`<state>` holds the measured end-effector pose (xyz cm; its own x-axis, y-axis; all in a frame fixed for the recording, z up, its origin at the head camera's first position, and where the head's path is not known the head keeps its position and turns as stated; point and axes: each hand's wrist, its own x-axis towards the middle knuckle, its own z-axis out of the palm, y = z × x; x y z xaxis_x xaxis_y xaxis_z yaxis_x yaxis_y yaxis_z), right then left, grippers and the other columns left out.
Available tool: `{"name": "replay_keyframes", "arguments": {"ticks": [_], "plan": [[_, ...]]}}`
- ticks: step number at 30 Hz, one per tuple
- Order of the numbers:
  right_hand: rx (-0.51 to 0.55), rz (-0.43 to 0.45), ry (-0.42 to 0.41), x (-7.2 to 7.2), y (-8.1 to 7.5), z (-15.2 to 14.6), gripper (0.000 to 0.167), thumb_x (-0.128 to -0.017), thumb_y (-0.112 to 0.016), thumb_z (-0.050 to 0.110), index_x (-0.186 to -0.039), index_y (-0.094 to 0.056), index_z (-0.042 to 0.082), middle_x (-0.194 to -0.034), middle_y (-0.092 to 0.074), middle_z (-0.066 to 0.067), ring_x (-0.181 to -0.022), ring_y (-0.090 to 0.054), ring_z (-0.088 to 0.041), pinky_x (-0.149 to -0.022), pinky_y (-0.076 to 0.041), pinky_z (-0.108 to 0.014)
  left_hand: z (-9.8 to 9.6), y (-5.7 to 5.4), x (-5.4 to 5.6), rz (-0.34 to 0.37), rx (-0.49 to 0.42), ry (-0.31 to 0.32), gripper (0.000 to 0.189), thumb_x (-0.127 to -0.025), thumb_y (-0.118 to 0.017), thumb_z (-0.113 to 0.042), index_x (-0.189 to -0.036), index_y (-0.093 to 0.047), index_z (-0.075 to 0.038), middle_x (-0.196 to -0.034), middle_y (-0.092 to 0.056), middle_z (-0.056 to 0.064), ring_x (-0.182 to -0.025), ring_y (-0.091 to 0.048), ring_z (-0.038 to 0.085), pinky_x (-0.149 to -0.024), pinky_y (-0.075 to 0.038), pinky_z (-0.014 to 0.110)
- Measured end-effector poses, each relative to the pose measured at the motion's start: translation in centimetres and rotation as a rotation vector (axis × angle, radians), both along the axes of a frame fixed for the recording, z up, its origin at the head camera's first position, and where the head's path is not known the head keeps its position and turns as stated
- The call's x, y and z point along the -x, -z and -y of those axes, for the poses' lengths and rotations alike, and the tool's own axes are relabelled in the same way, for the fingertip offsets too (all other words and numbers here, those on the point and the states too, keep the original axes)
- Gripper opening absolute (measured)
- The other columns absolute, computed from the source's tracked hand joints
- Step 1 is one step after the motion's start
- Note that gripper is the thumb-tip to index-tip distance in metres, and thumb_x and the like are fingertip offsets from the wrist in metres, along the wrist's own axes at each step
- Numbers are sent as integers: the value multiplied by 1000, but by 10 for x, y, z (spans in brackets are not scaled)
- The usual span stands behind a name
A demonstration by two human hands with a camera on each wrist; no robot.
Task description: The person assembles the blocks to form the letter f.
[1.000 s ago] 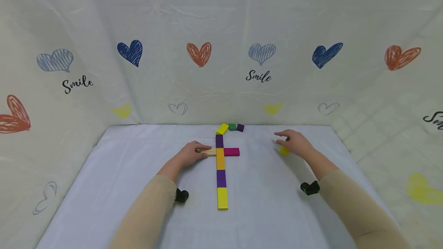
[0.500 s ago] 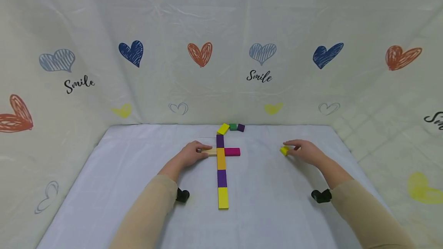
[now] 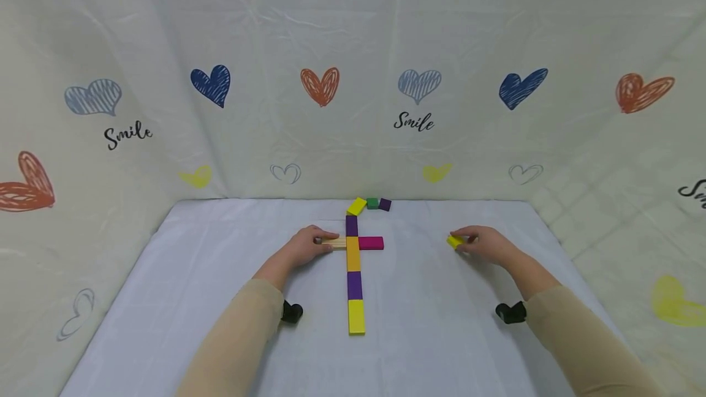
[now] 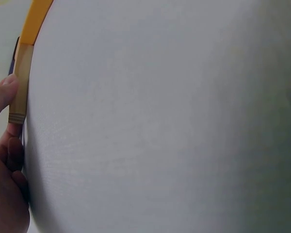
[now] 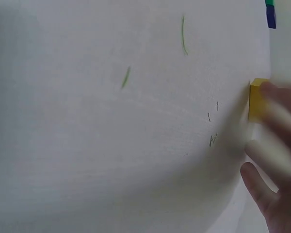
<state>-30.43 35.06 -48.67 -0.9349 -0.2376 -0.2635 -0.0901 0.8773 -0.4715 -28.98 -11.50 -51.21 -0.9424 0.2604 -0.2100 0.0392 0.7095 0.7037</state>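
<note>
In the head view my left hand [image 3: 302, 246] pinches a plain wooden block [image 3: 337, 243] between thumb and fingers. One end of that block meets the side of an orange block [image 3: 353, 254]. My right hand [image 3: 488, 245], out to the right, holds a small yellow block [image 3: 455, 241] at the fingertips; the right wrist view has the same yellow block [image 5: 257, 102] under blurred fingers. A pink block [image 3: 371, 243] extends right from the orange one. Purple blocks [image 3: 355, 285] and a long yellow block [image 3: 356, 317] continue the column towards me.
Beyond the column's far purple block [image 3: 352, 225], a tilted yellow block [image 3: 356, 206], a green block [image 3: 372, 203] and a dark purple block [image 3: 385, 204] curve right, close to the back wall [image 3: 353, 139]. White cloth [image 3: 419, 336] covers the table.
My right hand has come back towards me and to the right, and its fingers have closed on the small yellow block. The left hand stays on the wooden block.
</note>
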Motion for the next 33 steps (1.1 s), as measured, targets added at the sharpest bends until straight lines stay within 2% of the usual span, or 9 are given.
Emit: {"name": "replay_keyframes", "arguments": {"ticks": [12, 21, 33], "plan": [[-17, -66, 11, 2, 1, 7, 44, -92, -71, 24, -133, -63, 11, -132, -60, -16, -105, -54, -29, -81, -50, -41, -1, 0, -1, 1, -3, -7, 31, -94, -69, -31, -125, -70, -38, -122, -58, 0, -108, -51, 23, -96, -46, 43], [21, -102, -15, 8, -11, 23, 43, -93, -69, 28, -133, -64, 12, -136, -58, -16, -113, -53, -33, -88, -49, -47, -1, 1, -1, 8, -3, -13, 31, -94, -69, -32, -125, -70, -38, -122, -58, 0, -108, -51, 23, -97, -45, 43], [45, -125, -9, 29, -7, 62, 43, -93, -69, 29, -134, -64, 14, -136, -59, -14, -113, -54, -31, -91, -48, -46, -1, 2, 1, 2, 4, -2, 32, -94, -69, -32, -125, -69, -39, -123, -58, 0, -107, -51, 22, -97, -46, 43]]}}
